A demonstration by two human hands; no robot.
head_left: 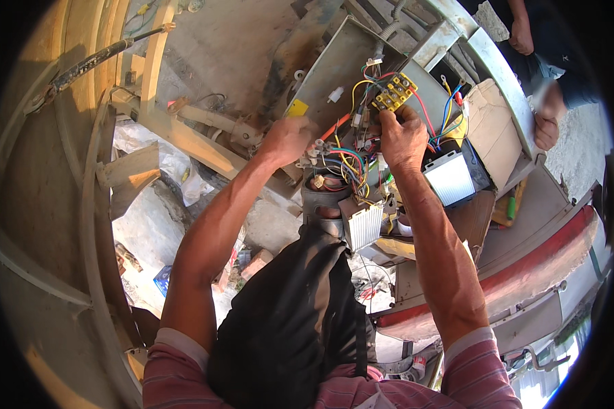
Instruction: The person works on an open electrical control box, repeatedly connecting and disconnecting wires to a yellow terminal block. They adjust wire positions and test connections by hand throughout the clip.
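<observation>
My right hand (pixel 404 142) pinches the lower edge of a yellow terminal block (pixel 393 93) with metal screws and several wires attached. My left hand (pixel 290 142) is closed at the left of the wiring, its fingers curled. What it grips is hidden. A thick red cable (pixel 334 127) runs from beside its fingers toward the block. Just above that hand shows a small flat yellow piece (pixel 297 108). Between and below both hands spreads a tangle of coloured wires (pixel 351 160). Under it stands a finned silver controller box (pixel 363 225).
A second finned silver box (pixel 449 178) lies right of my right forearm, near cardboard (pixel 490 129). A metal frame (pixel 484 58) borders the far right, where another person's hand (pixel 546 131) hangs. Wooden beams (pixel 184 140) stand left. A red-edged panel (pixel 525 269) lies right.
</observation>
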